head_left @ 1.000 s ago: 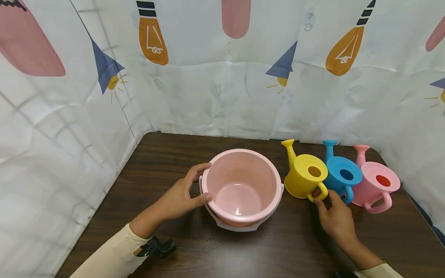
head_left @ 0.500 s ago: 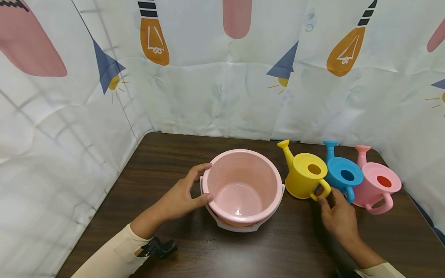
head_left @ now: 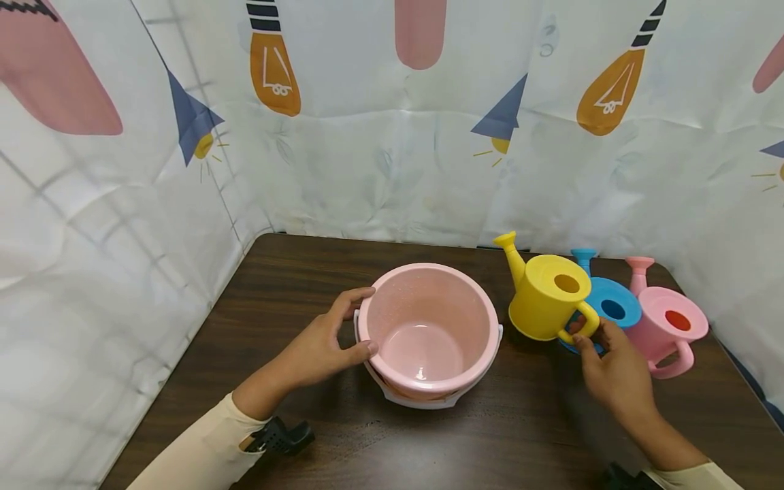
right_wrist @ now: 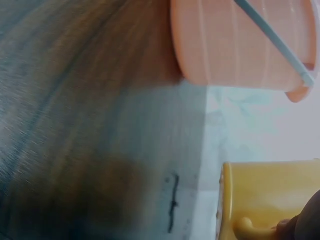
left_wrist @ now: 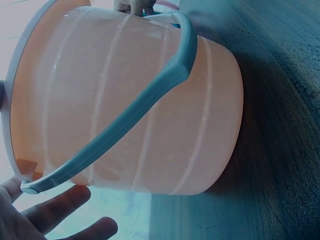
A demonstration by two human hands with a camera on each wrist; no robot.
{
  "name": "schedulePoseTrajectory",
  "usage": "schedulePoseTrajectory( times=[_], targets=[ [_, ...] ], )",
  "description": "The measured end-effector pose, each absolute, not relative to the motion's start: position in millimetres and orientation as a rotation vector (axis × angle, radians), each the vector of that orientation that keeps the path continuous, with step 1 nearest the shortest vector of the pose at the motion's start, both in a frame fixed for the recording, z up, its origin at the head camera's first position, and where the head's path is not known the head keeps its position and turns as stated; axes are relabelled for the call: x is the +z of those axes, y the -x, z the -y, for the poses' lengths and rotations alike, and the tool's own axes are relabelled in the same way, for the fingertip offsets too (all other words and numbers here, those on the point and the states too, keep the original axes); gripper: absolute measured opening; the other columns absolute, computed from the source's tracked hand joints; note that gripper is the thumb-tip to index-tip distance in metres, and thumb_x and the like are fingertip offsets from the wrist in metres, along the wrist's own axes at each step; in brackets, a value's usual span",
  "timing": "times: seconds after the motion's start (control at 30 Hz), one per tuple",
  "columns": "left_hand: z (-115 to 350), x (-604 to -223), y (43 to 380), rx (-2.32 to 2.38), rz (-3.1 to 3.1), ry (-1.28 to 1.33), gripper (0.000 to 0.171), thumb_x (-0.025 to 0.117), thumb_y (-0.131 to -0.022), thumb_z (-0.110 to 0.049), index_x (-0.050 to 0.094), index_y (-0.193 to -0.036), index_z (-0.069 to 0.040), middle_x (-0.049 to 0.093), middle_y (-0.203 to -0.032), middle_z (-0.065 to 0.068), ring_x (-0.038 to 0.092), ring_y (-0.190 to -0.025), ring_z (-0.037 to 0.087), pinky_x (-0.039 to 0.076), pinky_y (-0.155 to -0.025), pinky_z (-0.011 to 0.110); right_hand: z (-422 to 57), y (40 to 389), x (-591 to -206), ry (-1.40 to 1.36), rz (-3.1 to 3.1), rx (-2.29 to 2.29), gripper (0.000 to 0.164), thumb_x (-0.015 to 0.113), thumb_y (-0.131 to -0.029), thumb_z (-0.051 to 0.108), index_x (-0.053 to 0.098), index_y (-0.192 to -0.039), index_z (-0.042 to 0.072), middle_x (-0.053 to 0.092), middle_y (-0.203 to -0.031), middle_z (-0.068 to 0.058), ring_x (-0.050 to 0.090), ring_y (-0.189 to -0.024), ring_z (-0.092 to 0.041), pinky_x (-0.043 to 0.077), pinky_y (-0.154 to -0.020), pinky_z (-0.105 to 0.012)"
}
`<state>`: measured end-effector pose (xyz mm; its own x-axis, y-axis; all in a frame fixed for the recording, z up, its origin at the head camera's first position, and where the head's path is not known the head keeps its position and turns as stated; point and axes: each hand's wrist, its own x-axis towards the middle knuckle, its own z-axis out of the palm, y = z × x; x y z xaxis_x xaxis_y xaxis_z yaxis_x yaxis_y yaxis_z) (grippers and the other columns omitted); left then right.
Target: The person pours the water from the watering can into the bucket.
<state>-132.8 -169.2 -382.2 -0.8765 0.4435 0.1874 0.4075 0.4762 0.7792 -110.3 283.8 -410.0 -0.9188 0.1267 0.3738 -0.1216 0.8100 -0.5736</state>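
Yellow can (head_left: 545, 306): head view, just lifted, at your bucket's (head_left: 429, 299) two o'clock, probably free to carry.
Left hand (left_wrist: 30, 220): left wrist view, fingers spread by the rim (left_wrist: 6, 125).
Handle (right_wrist: 252, 230): right wrist view, your right hand (right_wrist: 306, 223) pinches it.

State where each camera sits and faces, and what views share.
Head: on the head, facing forward and down at the table, bucket, yellow can, blue can and pink can; left hand, right hand and sleeves show.
Left wrist: worn there, facing the bucket's side and handle; fingertips show lower left.
Right wrist: worn there, facing bucket and yellow can; part of the right hand shows lower right.
Shared: bucket in all; yellow can in head and right wrist.
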Motion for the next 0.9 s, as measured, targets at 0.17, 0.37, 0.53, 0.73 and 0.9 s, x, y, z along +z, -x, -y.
schedulePoseTrajectory(
  times=[0.17,0.37,0.53,0.73,0.9],
  targets=[
    [169,-382,133,1.385,-2.673,-0.762,0.078,0.074,-0.089,-0.041,0.033,-0.155,-0.032,0.061,-0.137,0.008,0.057,-0.125,0.034,0.045,-0.097,0.057,-286,109,-395,-0.019,2.619,0.863,0.028,0.066,-0.101,0.012,0.059,-0.124,-0.003,0.067,-0.118,-0.032,0.068,-0.098,-0.048,0.044,-0.062,-0.014],
    [168,-381,132,1.384,-2.675,-0.741,0.078,0.074,-0.088,-0.041,0.033,-0.154,-0.033,0.06,-0.138,0.007,0.056,-0.126,0.033,0.044,-0.097,0.057,-288,105,-378,-0.008,2.66,0.863,0.039,0.065,-0.102,0.019,0.056,-0.131,-0.005,0.064,-0.122,-0.035,0.065,-0.102,-0.052,0.052,-0.064,-0.028],
    [168,-381,132,1.387,-2.679,-0.745,0.079,0.075,-0.088,-0.041,0.034,-0.154,-0.031,0.059,-0.139,0.007,0.056,-0.126,0.033,0.044,-0.097,0.057,-290,105,-367,-0.074,2.623,0.872,0.035,0.067,-0.101,0.018,0.061,-0.128,-0.002,0.068,-0.118,-0.03,0.07,-0.096,-0.042,0.043,-0.063,-0.009],
    [169,-381,132,1.396,-2.674,-0.748,0.079,0.075,-0.088,-0.042,0.034,-0.154,-0.031,0.056,-0.143,0.008,0.055,-0.127,0.035,0.044,-0.097,0.059,-290,101,-356,-0.099,2.604,0.851,0.035,0.07,-0.099,0.017,0.061,-0.128,0.0,0.07,-0.114,-0.027,0.053,-0.076,0.011,0.046,-0.058,-0.016],
    [169,-382,132,1.394,-2.671,-0.74,0.079,0.074,-0.088,-0.042,0.034,-0.154,-0.032,0.054,-0.146,0.009,0.054,-0.128,0.035,0.044,-0.097,0.06,-291,97,-348,-0.116,2.593,0.845,0.039,0.073,-0.097,0.013,0.06,-0.131,-0.002,0.068,-0.117,-0.031,0.052,-0.085,0.021,0.045,-0.059,-0.011]
  ],
)
